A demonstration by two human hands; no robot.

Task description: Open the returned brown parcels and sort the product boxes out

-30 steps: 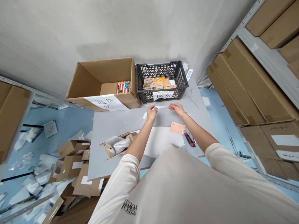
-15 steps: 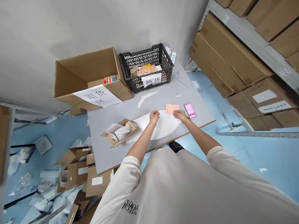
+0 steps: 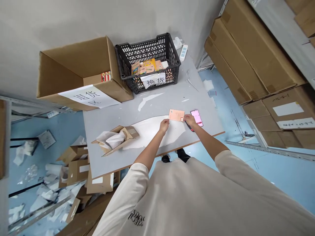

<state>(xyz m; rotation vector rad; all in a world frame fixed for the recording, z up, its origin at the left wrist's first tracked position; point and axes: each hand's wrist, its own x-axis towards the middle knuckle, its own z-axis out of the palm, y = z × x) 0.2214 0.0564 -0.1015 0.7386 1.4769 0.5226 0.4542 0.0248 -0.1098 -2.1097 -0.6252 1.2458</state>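
In the head view a flat orange-pink pack (image 3: 175,114) with small print and a red-outlined square near one corner is held above the table. My left hand (image 3: 164,126) is closed, fingers pinching at its lower left corner. My right hand (image 3: 190,120) grips its right edge. A phone (image 3: 197,118) with a lit pink screen lies just beyond my right hand. Partly hidden under that hand is a black and red thing I cannot make out. White paper (image 3: 150,133) lies below both hands, and an open small carton (image 3: 133,131) stuffed with white paper sits to the left.
At the back of the table (image 3: 103,123) stand a large open cardboard box (image 3: 73,70) and a black plastic crate (image 3: 150,80) of small packs. Stacked cartons (image 3: 246,55) fill the right side. Opened boxes and paper litter the floor at left.
My left hand has closed on the pack's left corner, where it was apart before. The black and red thing now shows under my right hand. The view has shifted.
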